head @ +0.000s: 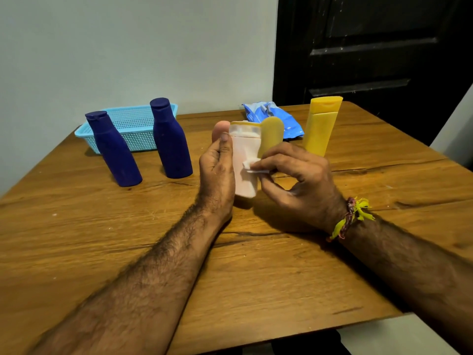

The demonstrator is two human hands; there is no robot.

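Observation:
A pale pink bottle [245,160] with its yellow flip cap [271,135] open stands near the middle of the wooden table [230,265]. My left hand [217,170] grips the bottle from its left side, thumb up along the front. My right hand [297,175] pinches a small white wipe [252,167] and holds it against the bottle's right side. A coloured thread band is tied round my right wrist.
Two dark blue bottles [114,149] [170,139] stand at the left, in front of a light blue mesh basket [133,124]. A yellow bottle [321,125] stands at the back right, next to a blue wipes packet [275,119]. A wall and a dark door lie behind.

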